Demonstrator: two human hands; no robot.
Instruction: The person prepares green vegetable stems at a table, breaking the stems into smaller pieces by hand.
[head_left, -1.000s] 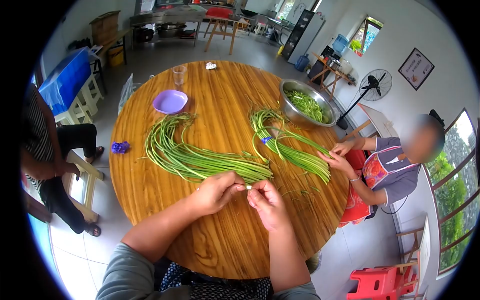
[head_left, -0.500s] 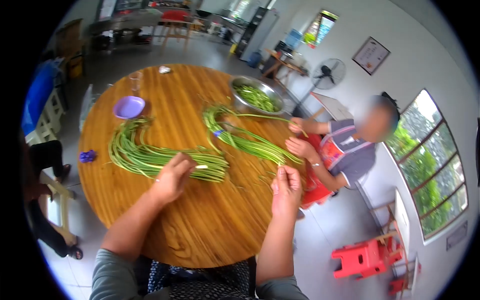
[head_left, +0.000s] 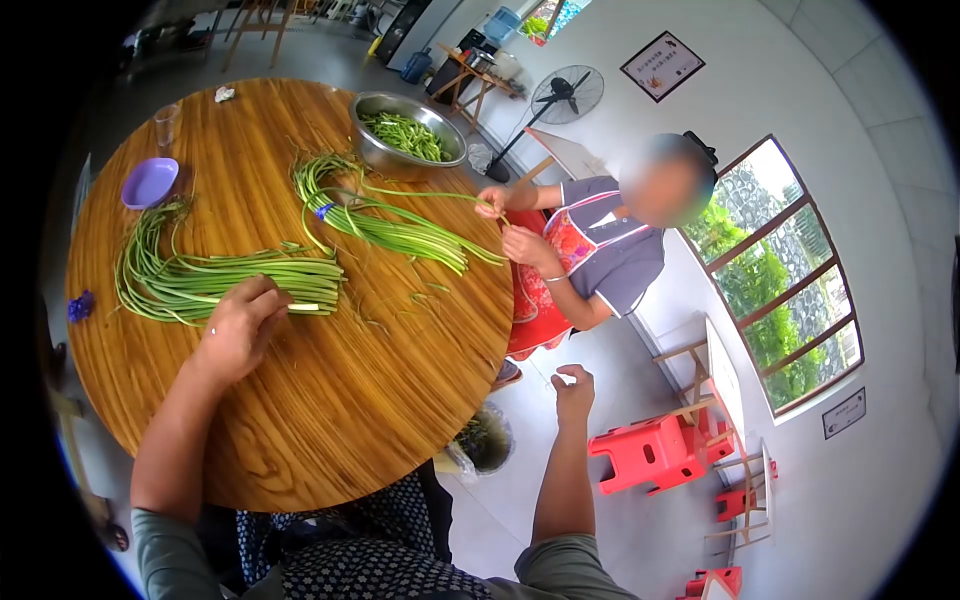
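Observation:
My left hand [head_left: 245, 325] is closed around the pale end of one garlic scape [head_left: 303, 307], at the front of a long bundle of garlic scapes [head_left: 215, 285] on the wooden table [head_left: 340, 420]. Out past the table's right edge, my right hand [head_left: 573, 395] hangs over the floor. Its fingers are curled, and anything between them is too small to make out. A second bunch of garlic scapes [head_left: 400, 228], with blue tape, lies before a co-worker [head_left: 610, 240], whose two hands hold one stem. Short green pieces fill a steel bowl [head_left: 375, 150].
A purple dish [head_left: 150, 184], a clear glass [head_left: 166, 128] and a purple bundle [head_left: 80, 308] stand along the table's left side. Below its right edge is a lined waste bin [head_left: 500, 440]. Red stools [head_left: 650, 450] stand further right.
The view has swung right. My right hand has moved from above the table to beyond its edge. My left hand stays at the bundle's pale ends.

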